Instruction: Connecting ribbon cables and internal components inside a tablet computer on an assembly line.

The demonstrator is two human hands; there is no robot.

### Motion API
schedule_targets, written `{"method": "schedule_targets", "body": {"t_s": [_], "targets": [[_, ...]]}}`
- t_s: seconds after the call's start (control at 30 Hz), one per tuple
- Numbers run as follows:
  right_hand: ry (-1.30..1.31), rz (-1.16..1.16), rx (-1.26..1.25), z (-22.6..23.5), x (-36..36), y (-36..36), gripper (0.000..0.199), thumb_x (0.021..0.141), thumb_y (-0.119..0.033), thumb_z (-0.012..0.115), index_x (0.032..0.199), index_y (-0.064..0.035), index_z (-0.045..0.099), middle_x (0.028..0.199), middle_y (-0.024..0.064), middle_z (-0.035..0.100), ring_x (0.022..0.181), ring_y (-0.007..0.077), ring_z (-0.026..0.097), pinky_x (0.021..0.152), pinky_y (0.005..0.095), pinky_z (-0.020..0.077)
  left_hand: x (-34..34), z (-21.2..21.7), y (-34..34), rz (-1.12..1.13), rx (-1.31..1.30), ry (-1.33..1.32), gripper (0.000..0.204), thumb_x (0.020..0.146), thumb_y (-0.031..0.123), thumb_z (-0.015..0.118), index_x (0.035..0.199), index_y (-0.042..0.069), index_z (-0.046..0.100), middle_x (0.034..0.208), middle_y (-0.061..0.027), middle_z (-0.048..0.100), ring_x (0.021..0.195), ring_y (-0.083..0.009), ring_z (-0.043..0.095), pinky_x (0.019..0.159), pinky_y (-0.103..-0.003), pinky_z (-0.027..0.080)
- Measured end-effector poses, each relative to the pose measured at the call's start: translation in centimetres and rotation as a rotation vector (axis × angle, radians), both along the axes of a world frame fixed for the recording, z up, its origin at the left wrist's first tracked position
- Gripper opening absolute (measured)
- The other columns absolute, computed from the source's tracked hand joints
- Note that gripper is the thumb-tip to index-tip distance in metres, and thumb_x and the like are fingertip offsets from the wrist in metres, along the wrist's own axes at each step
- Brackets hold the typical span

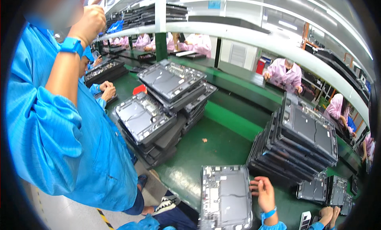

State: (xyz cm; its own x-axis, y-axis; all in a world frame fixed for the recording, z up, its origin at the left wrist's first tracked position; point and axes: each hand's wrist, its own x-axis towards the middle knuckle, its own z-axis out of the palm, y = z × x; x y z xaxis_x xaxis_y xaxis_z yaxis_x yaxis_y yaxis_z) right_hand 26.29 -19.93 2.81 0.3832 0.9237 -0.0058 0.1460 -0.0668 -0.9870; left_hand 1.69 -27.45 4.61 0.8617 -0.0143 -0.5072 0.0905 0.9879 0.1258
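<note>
Fingers loosely bent and parted, our bare right hand (263, 194) sits at the right rim of an opened tablet-style device (226, 198); whether the fingertips grasp that rim or only meet it, we cannot tell. Our left hand is out of view. The device lies face up in the near foreground, its flat grey battery pack (235, 198) and circuit boards (212, 196) exposed; what bears its lower end, we cannot see.

For such a piece, we judge, the sound hold is by the rim at opposite sides, level, with fingertips clear of the uncovered parts. A tall stack of similar devices (307, 128) stands just beside it on the right, so we do well to keep the corners from knocking that pile.

Farther off, two more piles, one in front (145, 117) and one behind (172, 81), rise from the left of the green bench (190, 150), their top devices equally open. A co-worker's blue coat (95, 150) fills our left, and another person's hands (327, 214) show at lower right; tucked elbows seem wise. Across the way, a worker in pink (286, 73) faces us.
</note>
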Motion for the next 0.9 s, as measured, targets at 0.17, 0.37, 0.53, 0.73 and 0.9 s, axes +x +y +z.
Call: {"method": "schedule_targets", "body": {"t_s": [0.17,0.37,0.53,0.73,0.9], "targets": [[-0.489,-0.244,0.063,2.5,0.6,-2.3,0.023,0.106,-0.018,0.046,0.115,-0.0009,0.060,0.083,0.0121,0.071,0.078,0.0181,0.068,0.071,0.0330,0.0520,0.4,-0.7,5.9,-0.395,1.245,-0.947,0.060,0.103,0.023,0.057,0.154,0.004,0.032,0.139,-0.0206,0.055,0.117,-0.0213,0.061,0.095,-0.032,0.050],[-0.499,-0.664,0.033,1.7,-5.2,-10.8,0.013,0.098,-0.005,0.053,0.101,0.0032,0.062,0.085,0.0100,0.061,0.074,0.0176,0.052,0.068,0.0316,0.0444,-1.7,1.1,20.2,0.301,2.153,0.082,0.044,0.087,0.020,0.071,0.127,0.004,0.059,0.132,-0.0185,0.057,0.124,-0.0390,0.054,0.105,-0.046,0.043],[-0.616,-0.462,0.204,-6.1,-12.0,-10.9,0.032,0.093,-0.002,0.053,0.124,-0.0017,0.046,0.146,0.0194,0.044,0.111,0.0215,0.049,0.094,0.0315,0.0421,0.0,-4.1,24.7,0.163,2.117,0.465,0.046,0.095,0.036,0.062,0.125,0.002,0.062,0.121,-0.0214,0.063,0.110,-0.0371,0.063,0.095,-0.043,0.050],[-0.167,-0.594,0.247,-6.0,-9.5,-8.9,0.019,0.100,-0.003,0.047,0.119,-0.0020,0.048,0.148,0.0233,0.044,0.116,0.0283,0.052,0.103,0.0364,0.0398,-7.6,-0.4,19.3,-0.231,1.652,0.678,0.041,0.097,0.037,0.063,0.114,0.000,0.068,0.102,-0.0196,0.070,0.094,-0.0291,0.068,0.088,-0.037,0.050],[-0.503,-0.121,0.328,-2.3,-7.0,-5.6,0.014,0.103,-0.012,0.045,0.100,-0.0022,0.054,0.126,0.0204,0.061,0.121,0.0303,0.055,0.103,0.0407,0.0424,-10.4,-5.3,15.0,0.471,0.824,0.317,0.058,0.100,0.028,0.060,0.143,-0.005,0.042,0.122,-0.0144,0.061,0.110,-0.0236,0.060,0.088,-0.037,0.050]]}}
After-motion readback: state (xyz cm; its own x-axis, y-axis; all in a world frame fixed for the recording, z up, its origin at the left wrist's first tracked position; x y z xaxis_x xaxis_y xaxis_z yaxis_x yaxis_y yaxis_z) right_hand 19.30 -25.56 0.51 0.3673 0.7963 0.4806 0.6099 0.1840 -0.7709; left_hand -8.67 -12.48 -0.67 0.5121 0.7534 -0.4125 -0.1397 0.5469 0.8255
